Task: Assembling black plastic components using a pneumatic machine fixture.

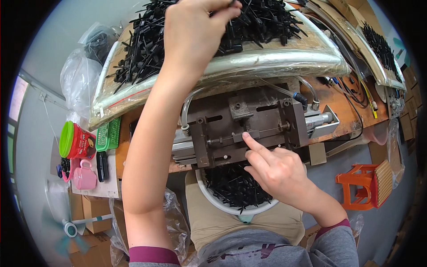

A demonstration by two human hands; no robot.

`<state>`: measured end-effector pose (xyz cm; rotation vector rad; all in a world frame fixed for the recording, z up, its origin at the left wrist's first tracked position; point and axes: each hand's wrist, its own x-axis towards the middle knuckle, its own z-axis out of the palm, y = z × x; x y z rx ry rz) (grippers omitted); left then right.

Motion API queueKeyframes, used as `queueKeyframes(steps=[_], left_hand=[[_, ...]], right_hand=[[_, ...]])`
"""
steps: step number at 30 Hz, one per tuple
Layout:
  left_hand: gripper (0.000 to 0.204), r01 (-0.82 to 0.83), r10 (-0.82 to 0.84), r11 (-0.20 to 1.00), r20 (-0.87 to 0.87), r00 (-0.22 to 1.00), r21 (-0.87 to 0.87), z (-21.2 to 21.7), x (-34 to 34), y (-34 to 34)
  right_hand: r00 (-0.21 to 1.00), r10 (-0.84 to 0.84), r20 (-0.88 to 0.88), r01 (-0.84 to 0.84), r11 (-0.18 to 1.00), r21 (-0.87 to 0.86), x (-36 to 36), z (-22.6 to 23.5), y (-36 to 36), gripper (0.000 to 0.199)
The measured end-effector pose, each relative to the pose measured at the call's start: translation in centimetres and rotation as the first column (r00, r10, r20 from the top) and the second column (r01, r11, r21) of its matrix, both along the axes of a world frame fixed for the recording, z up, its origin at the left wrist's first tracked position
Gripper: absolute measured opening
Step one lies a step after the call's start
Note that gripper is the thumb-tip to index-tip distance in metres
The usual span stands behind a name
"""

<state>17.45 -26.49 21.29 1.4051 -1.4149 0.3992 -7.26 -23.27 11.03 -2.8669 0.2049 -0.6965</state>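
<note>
The left hand (191, 31) reaches up over a heap of black plastic parts (142, 49). Its grip is nearly shut: thumb and fingertips come together on 1 black piece (232, 3) at the top edge of the view, where part of the fingers is cut off. The heap lies in a wide tray (275, 60) with a pale, plastic-wrapped rim, behind the dark metal fixture (222, 116) on the wooden desk (351, 124).

The right hand (281, 175) has a loose grip. Its index finger is straight, and the tip rests on a small dark block (254, 135) at the middle of the fixture, between 2 facing rods. The other fingers are half bent, and the thumb stands well apart from the index fingertip.

Under the front edge of the fixture, a bowl (221, 209) with a white rim sits at the person's lap, filled with more black pieces (231, 184); the right hand partly covers it. Clear hoses (187, 109) run to the fixture's 2 sides. At the left end are a red tub (83, 140), a green basket (108, 133) and a pink mug (84, 178). An orange stool (356, 189) stands on the floor to the right.
</note>
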Motion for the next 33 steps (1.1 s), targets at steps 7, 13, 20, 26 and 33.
queueKeyframes(steps=[7,13,20,26,33], left_hand=[[0.016,0.295,-0.356,0.934,-0.610,0.708,-0.203,4.0,-2.5,3.6],[0.022,0.567,-0.408,0.803,-0.862,0.301,-0.182,-0.5,-7.4,7.4],[0.027,0.284,-0.156,0.953,-0.628,0.763,0.108,-3.4,-7.7,12.8],[0.039,0.387,-0.139,0.918,-0.839,0.526,0.091,-3.7,-8.1,15.2],[0.063,0.525,-0.264,0.845,-0.932,0.248,-0.100,-4.5,-9.6,16.5]], right_hand=[[0.876,-0.055,0.478,-0.002,0.993,0.117,2.3,3.1,-2.6,0.042],[0.787,0.085,0.612,0.003,0.990,-0.142,2.6,4.2,-3.6,0.039],[0.907,0.049,0.419,-0.155,0.962,0.224,-1.2,1.7,0.2,0.028],[0.999,0.004,0.036,-0.012,0.978,0.207,-1.4,-0.8,0.6,0.027],[0.993,-0.021,-0.116,0.015,0.999,-0.044,0.1,-0.1,0.4,0.022]])
